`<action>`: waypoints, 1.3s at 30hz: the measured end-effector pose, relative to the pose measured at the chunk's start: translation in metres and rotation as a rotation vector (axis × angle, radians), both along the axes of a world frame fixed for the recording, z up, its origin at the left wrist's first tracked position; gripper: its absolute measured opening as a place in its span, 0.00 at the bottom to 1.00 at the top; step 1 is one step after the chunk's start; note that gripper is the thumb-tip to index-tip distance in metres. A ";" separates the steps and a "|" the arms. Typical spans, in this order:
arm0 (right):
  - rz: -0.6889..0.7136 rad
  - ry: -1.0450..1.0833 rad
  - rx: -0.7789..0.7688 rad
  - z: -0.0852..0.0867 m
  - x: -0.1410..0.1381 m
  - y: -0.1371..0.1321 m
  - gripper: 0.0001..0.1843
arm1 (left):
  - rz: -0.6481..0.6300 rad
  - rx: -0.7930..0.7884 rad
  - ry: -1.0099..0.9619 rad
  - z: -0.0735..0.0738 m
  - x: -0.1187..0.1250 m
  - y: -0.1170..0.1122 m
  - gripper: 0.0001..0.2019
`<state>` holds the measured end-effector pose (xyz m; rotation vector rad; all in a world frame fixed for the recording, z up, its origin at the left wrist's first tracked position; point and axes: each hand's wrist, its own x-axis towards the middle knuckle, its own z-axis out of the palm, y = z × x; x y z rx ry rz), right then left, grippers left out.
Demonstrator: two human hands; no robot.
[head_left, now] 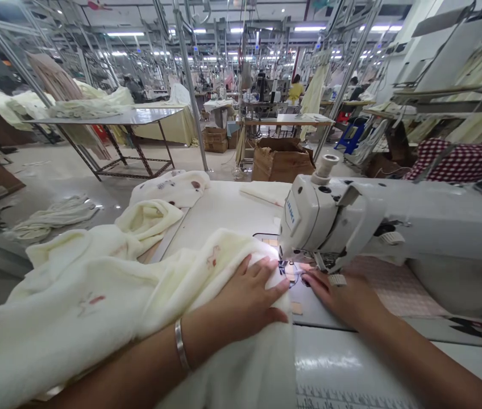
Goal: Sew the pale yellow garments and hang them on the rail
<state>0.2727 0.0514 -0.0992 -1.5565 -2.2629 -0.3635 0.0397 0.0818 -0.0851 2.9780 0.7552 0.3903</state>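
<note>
Cream fleece fabric (117, 284) with small reddish prints spreads over the left of the sewing table and up to the needle area. My left hand (252, 289) lies on it with fingers spread, pressing the cloth beside the needle. A silver bangle (180, 343) circles that wrist. My right hand (343, 292) reaches under the head of the white sewing machine (330, 221), its fingertips close to the presser foot. Its fingers are partly hidden and blurred, so whether they grip anything is unclear. A lamp lights the stitching spot.
Printed cream fabric (173, 190) is heaped at the table's far left edge, and a folded strip (266, 193) lies behind the machine head. A ruler scale (330, 397) runs along the front edge. Beyond are a cardboard box (283, 162) and a metal-legged table (138, 116).
</note>
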 end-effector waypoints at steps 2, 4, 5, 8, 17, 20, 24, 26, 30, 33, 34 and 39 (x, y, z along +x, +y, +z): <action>0.160 0.008 0.018 0.012 -0.012 -0.019 0.16 | -0.001 0.017 -0.009 0.005 0.001 -0.009 0.11; 0.373 0.033 0.005 0.023 -0.028 -0.040 0.14 | -0.040 0.003 -0.005 0.008 0.001 -0.016 0.07; 0.478 0.045 -0.020 0.026 -0.036 -0.050 0.12 | -0.061 -0.005 -0.007 0.007 0.002 -0.018 0.06; 0.650 0.094 -0.051 0.023 -0.054 -0.071 0.10 | -0.103 -0.007 -0.047 -0.001 0.002 -0.016 0.07; 0.523 0.203 -0.101 0.016 -0.059 -0.074 0.13 | -0.094 -0.020 -0.157 -0.011 0.003 0.004 0.08; 0.542 0.190 -0.127 0.017 -0.059 -0.073 0.13 | -0.112 -0.013 -0.177 -0.011 0.003 0.008 0.07; 0.566 0.143 -0.069 0.013 -0.053 -0.064 0.13 | -0.101 -0.004 -0.159 -0.011 0.006 0.020 0.09; 0.567 0.125 -0.074 0.010 -0.048 -0.056 0.12 | -0.080 -0.019 -0.156 -0.010 0.008 0.028 0.09; 0.538 0.159 -0.075 0.007 -0.042 -0.043 0.11 | -0.050 -0.031 -0.163 -0.008 0.012 0.044 0.08; 0.526 0.180 -0.098 0.008 -0.041 -0.039 0.12 | -0.046 -0.024 -0.149 -0.006 0.014 0.050 0.09; 0.520 0.190 -0.103 0.009 -0.041 -0.039 0.11 | -0.044 -0.022 -0.143 -0.006 0.015 0.050 0.09; 0.273 0.233 -0.147 0.008 -0.041 -0.042 0.08 | 0.045 -0.076 -0.086 -0.001 0.013 0.045 0.05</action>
